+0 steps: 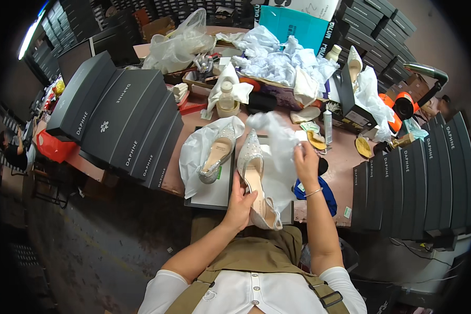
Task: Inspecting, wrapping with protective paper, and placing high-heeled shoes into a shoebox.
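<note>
My left hand (239, 203) is closed round the side of a silvery, sparkling pointed shoe (247, 152) with an ankle strap. Its toe points away from me and its pale insole faces up. In my right hand (306, 163), the fingers pinch white tissue paper (278, 141), which hangs blurred just right of the shoe. The matching shoe (218, 152) lies to the left on another sheet of white tissue (191, 159). Beneath both is an open shoe box (209, 196), partly hidden by the shoes and paper.
Dark shoe boxes (123, 118) are stacked at the left, and more boxes (411, 183) stand at the right. Crumpled tissue (282, 57) fills a carton at the back. A small bottle (226, 97), a white tube (327, 125), yellow sponges (363, 147) and a blue cloth (327, 198) lie about.
</note>
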### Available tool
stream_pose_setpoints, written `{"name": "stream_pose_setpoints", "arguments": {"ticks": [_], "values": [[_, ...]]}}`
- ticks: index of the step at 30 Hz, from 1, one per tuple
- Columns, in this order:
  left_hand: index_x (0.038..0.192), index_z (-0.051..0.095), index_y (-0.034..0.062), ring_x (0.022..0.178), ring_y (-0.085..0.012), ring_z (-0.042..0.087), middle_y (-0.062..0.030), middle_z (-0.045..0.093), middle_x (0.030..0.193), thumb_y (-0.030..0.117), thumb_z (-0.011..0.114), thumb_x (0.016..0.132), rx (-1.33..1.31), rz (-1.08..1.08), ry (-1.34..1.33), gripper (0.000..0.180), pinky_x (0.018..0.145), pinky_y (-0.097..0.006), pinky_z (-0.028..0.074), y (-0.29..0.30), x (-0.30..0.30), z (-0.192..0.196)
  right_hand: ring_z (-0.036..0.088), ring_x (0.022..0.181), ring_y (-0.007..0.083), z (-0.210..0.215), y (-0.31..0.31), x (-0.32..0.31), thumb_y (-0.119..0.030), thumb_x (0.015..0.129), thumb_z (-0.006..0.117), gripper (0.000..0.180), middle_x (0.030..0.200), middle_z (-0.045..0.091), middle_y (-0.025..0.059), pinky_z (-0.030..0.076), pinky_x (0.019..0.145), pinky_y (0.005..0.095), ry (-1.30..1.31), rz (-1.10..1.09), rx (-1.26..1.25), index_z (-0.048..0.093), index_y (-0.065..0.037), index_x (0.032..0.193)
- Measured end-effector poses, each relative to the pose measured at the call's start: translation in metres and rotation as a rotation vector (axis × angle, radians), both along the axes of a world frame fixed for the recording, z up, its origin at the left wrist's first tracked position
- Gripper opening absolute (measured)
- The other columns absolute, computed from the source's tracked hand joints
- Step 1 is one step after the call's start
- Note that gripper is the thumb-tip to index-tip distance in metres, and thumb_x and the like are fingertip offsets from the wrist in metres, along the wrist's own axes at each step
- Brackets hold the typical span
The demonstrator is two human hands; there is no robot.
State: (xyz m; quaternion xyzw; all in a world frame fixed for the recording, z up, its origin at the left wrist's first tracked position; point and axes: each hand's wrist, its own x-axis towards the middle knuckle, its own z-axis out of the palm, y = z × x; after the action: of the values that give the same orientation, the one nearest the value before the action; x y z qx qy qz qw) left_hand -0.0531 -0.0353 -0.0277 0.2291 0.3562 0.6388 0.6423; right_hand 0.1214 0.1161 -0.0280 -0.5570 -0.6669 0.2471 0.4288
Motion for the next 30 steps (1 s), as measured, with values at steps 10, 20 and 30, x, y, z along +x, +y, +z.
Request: {"name": "stream_pose_setpoints", "arguments": {"ticks": [10,20,30], "values": [[0.128,0.043,0.0036,0.103,-0.0126,0.053,-0.0052,0.054,0.117,0.018,0.064,0.091,0.240,-0.064,0.332,0.044,0.093,-0.029,0.041,0.025,0.024,0.015,0.060,0.082,0.0321,0.061,-0.122,-0.003,-0.008,0.074,0.069,0.026,0.092,0.058,0.0140,0.050,0.067,0.0364,-0.236,0.375,0.071,0.057,-0.003,0.096],[0.123,0.049,0.0021,0.106,-0.0179,0.055,-0.0061,0.057,0.117,0.013,0.058,0.094,-0.109,0.436,-0.078,0.033,0.094,-0.034,0.044,-0.017,-0.037,-0.008,0.063,0.070,0.0195,0.019,-0.181,0.064,0.002,0.079,0.055,0.009,0.076,0.063,0.0101,0.050,0.065,0.0277,0.116,0.306,-0.580,0.059,0.003,0.088],[0.116,0.055,0.0009,0.098,-0.0127,0.057,-0.0038,0.061,0.108,0.009,0.066,0.089,0.035,0.105,0.093,0.030,0.086,-0.028,0.046,-0.017,-0.021,0.027,0.061,0.099,0.0193,0.097,-0.117,-0.006,-0.018,0.088,0.066,0.047,0.115,0.063,0.0154,0.048,0.085,0.0296,0.012,0.798,-0.442,0.051,0.001,0.129]]}}
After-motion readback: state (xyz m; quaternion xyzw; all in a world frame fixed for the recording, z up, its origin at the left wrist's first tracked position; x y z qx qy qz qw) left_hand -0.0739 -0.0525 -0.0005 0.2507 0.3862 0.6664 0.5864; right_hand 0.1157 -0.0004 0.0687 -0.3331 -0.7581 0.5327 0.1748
